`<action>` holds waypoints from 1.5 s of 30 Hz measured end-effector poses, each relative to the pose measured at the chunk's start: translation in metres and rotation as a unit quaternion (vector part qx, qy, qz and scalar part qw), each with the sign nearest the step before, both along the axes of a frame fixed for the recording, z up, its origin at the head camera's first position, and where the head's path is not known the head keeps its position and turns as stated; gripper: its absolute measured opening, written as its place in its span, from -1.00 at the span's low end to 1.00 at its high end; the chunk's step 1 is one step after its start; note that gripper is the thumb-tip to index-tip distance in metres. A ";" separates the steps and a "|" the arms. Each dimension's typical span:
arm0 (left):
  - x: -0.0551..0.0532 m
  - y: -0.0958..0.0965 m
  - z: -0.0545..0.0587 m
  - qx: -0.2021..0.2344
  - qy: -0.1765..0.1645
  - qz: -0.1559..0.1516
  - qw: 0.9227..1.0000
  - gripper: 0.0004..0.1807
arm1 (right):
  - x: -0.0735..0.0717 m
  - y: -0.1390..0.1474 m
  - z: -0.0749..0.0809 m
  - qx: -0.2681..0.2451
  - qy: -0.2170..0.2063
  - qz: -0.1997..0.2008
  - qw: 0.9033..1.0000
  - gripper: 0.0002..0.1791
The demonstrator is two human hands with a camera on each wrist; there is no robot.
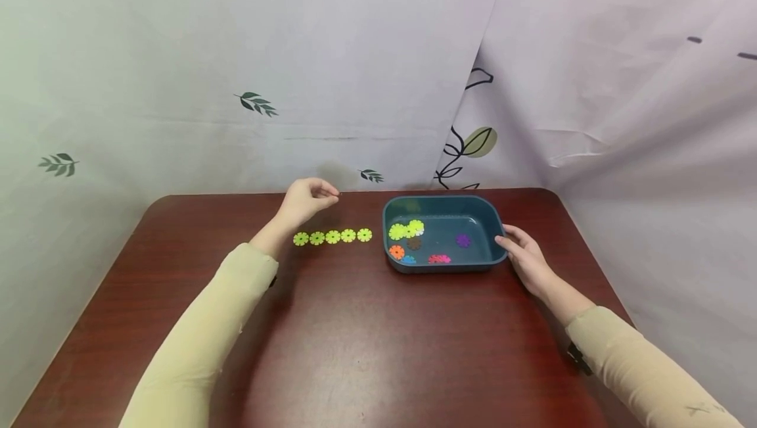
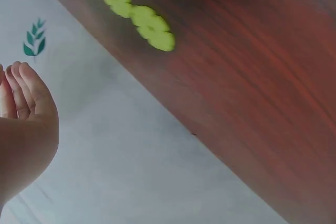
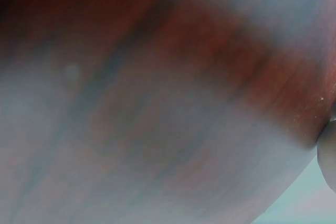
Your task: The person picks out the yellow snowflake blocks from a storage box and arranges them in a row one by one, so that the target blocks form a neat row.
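A row of several yellow-green flower-shaped discs lies on the dark red table. My left hand is raised behind the row's left part, fingers bent slightly toward the thumb. No held piece shows in it; in the left wrist view the hand is partly cut off at the edge. To the right of the row stands a dark teal plastic basin. My right hand grips its right rim, thumb over the edge. Inside lie yellow-green discs, an orange disc and a purple disc.
Also in the basin are a brown disc, a blue disc and red-pink discs. A pale leaf-print cloth hangs behind the table. The right wrist view is mostly blurred tabletop.
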State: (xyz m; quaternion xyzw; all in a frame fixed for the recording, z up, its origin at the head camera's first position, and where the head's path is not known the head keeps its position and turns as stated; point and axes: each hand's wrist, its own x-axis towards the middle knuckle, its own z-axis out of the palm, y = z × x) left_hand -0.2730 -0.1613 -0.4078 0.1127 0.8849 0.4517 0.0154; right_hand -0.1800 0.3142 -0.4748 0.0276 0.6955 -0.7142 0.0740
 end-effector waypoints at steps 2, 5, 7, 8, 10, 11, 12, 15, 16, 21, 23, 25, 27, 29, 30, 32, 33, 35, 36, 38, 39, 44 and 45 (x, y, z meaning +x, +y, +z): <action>-0.002 0.008 0.002 0.006 0.000 -0.008 1.000 -0.80 | 0.000 0.000 0.000 0.000 -0.001 0.000 1.000 -0.55; -0.004 0.020 0.005 0.016 -0.001 -0.017 1.000 -0.80 | 0.000 0.000 0.000 -0.003 -0.001 -0.001 1.000 -0.57; -0.005 0.028 0.006 0.022 -0.001 -0.023 0.999 -0.80 | 0.000 0.000 0.000 -0.004 0.001 -0.002 1.000 -0.58; -0.006 0.033 0.006 0.024 0.000 -0.025 0.999 -0.80 | 0.000 0.000 0.000 -0.005 0.001 -0.002 1.000 -0.58; -0.007 0.041 0.007 0.026 -0.001 -0.030 0.999 -0.81 | 0.000 0.000 0.000 -0.006 0.001 -0.002 1.000 -0.59; -0.008 0.045 0.007 0.027 -0.002 -0.033 0.999 -0.81 | 0.000 0.000 0.001 -0.006 0.000 -0.002 1.000 -0.59; -0.008 0.050 0.007 0.027 -0.001 -0.035 0.999 -0.81 | 0.000 0.000 0.001 -0.006 0.000 -0.001 1.000 -0.59; -0.009 0.061 0.008 0.025 0.000 -0.045 0.999 -0.83 | 0.000 -0.001 0.001 -0.005 0.000 0.000 1.000 -0.60; -0.009 0.065 0.008 0.026 -0.001 -0.049 0.998 -0.83 | 0.001 -0.001 0.001 -0.005 0.001 0.000 1.000 -0.61; -0.009 0.082 0.006 0.020 -0.002 -0.065 0.998 -0.86 | 0.001 -0.001 0.001 -0.007 0.005 0.000 1.000 -0.63; -0.008 0.088 0.005 0.017 -0.005 -0.070 0.997 -0.86 | 0.000 -0.001 0.001 -0.006 0.006 0.000 1.000 -0.63; -0.007 0.094 0.004 0.015 -0.008 -0.074 0.997 -0.87 | 0.000 -0.001 0.001 -0.006 0.006 -0.001 1.000 -0.63; -0.007 0.100 0.003 0.013 -0.010 -0.079 0.997 -0.87 | 0.000 -0.002 0.001 -0.007 0.006 -0.002 1.000 -0.63; -0.006 0.105 0.002 0.017 -0.012 -0.085 0.996 -0.87 | 0.000 -0.002 0.001 -0.008 0.007 -0.004 1.000 -0.63; -0.006 0.108 0.002 0.019 -0.012 -0.088 0.996 -0.87 | 0.000 -0.002 0.001 -0.008 0.007 -0.004 1.000 -0.63; -0.006 0.113 0.000 0.021 -0.010 -0.093 0.995 -0.88 | 0.000 -0.002 0.000 -0.009 0.007 -0.005 1.000 -0.62; -0.006 0.115 0.000 0.022 -0.009 -0.096 0.995 -0.88 | 0.000 -0.002 0.000 -0.009 0.007 -0.005 1.000 -0.62; -0.006 0.120 -0.002 0.019 -0.005 -0.099 0.995 -0.89 | 0.000 -0.002 0.000 -0.007 0.008 -0.005 1.000 -0.61; -0.006 0.123 -0.003 0.017 -0.003 -0.101 0.995 -0.90 | 0.000 -0.002 0.000 -0.008 0.008 -0.005 1.000 -0.61; -0.005 0.128 -0.004 0.013 0.001 -0.103 0.995 -0.91 | 0.000 -0.002 0.000 -0.010 0.009 -0.005 1.000 -0.62; -0.005 0.130 -0.005 0.011 0.002 -0.104 0.994 -0.92 | -0.001 -0.002 0.000 -0.011 0.010 -0.005 1.000 -0.63; -0.003 0.139 -0.008 0.006 -0.004 -0.108 0.994 -0.94 | -0.001 -0.002 -0.001 -0.015 0.011 -0.006 1.000 -0.67; -0.003 0.140 -0.009 0.004 -0.006 -0.109 0.994 -0.94 | -0.001 -0.002 -0.001 -0.015 0.011 -0.006 1.000 -0.67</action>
